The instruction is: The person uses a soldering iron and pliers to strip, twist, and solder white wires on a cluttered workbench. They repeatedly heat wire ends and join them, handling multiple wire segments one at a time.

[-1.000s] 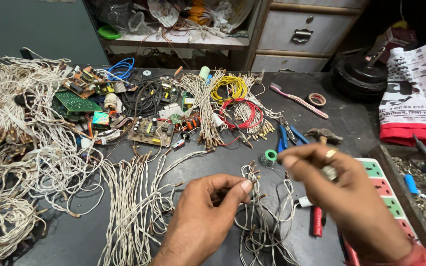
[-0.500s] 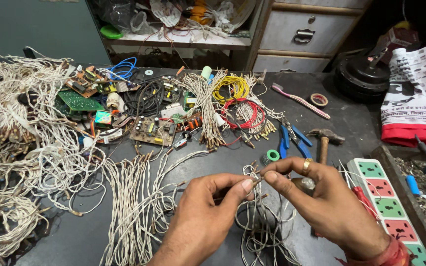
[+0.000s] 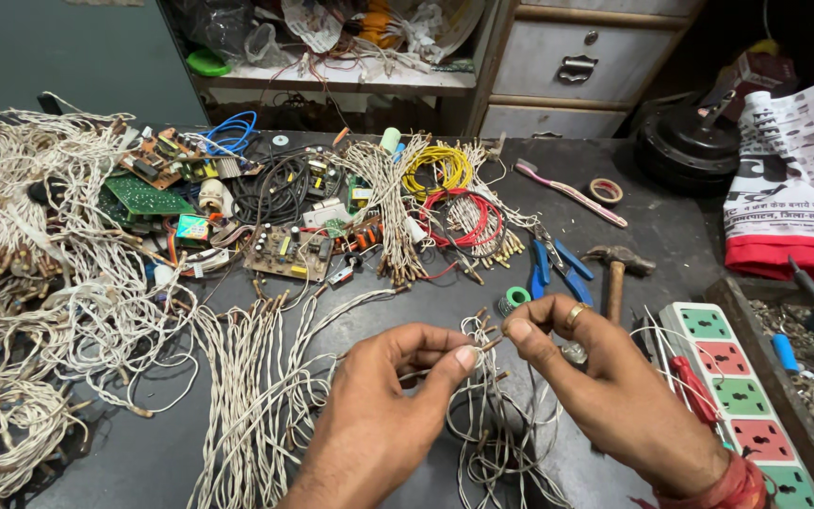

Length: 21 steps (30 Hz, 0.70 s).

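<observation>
Seen from above, two bare hands meet close to the viewer over a dark surface point(image 3: 558, 188). The left hand point(image 3: 379, 415) pinches a thin white twisted wire point(image 3: 488, 345) between thumb and forefinger. The right hand point(image 3: 605, 386), wearing a ring, has come in from the right, where it was raised a moment ago, and now pinches the same wire's bare tip, so both hands are closed on it, fingertips nearly touching. This suggests work on the wire end is under way. The wire trails down into a loose tangle of wires point(image 3: 492, 443) beneath the hands. What the right palm holds, if anything, is hidden behind the fingers. Just right lies a white power strip point(image 3: 746, 396) with coloured sockets, cut off by the frame edge. Left lies a row of white wire bundles point(image 3: 256, 377). Farther back are blue pliers point(image 3: 558, 269), a hammer point(image 3: 614, 269), circuit boards point(image 3: 284, 253), and red and yellow wire coils point(image 3: 445, 188). Beyond, drawers point(image 3: 586, 57) stand, contents unclear.
</observation>
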Each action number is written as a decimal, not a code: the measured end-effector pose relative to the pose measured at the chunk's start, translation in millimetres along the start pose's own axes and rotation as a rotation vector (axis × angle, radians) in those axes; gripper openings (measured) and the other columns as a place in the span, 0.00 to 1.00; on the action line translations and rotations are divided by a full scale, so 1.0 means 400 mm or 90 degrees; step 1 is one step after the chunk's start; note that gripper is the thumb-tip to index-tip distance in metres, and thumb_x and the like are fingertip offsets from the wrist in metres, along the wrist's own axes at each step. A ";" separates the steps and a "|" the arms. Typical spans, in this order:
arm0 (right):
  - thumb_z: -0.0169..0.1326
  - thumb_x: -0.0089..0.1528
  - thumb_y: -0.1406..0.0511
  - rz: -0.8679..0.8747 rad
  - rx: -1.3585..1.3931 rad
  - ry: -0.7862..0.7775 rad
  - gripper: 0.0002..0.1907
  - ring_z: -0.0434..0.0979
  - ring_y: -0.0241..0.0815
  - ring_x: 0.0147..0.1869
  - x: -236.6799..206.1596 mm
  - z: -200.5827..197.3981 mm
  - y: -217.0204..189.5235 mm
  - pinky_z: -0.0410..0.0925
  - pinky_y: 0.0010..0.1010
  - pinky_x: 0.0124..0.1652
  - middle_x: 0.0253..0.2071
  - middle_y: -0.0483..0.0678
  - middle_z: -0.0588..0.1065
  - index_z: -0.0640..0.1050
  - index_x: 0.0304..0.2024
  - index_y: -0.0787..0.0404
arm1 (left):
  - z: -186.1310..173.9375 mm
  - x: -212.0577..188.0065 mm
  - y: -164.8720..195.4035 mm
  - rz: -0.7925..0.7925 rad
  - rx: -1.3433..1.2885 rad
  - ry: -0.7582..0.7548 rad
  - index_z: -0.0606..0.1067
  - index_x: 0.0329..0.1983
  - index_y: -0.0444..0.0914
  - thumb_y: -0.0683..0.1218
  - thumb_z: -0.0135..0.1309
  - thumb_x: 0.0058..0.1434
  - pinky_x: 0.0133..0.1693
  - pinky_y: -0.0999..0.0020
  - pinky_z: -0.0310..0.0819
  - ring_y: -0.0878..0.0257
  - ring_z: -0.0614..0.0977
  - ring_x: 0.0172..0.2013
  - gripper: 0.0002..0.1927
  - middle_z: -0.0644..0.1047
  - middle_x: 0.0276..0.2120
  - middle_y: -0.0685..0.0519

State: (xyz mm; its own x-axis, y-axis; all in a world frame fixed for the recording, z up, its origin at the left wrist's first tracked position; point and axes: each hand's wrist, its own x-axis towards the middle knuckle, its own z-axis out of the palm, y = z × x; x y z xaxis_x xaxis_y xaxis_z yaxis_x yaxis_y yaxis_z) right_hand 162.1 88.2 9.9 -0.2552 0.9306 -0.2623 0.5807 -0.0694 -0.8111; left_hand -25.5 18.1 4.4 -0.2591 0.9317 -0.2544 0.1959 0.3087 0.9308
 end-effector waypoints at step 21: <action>0.50 0.66 0.56 -0.174 0.072 -0.010 0.16 0.67 0.29 0.40 0.007 0.021 0.013 0.66 0.25 0.41 0.33 0.41 0.71 0.78 0.44 0.62 | 0.013 -0.024 0.002 0.268 0.234 0.119 0.77 0.42 0.41 0.49 0.48 0.65 0.45 0.52 0.66 0.51 0.80 0.42 0.10 0.79 0.37 0.48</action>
State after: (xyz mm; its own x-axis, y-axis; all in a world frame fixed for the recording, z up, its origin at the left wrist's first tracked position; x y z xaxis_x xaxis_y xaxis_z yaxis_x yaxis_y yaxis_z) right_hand 157.8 87.3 0.4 -0.4032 0.9145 -0.0341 0.3998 0.1425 -0.9054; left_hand -17.9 10.3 6.4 -0.2427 0.9494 0.1992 0.6250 -0.0040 0.7806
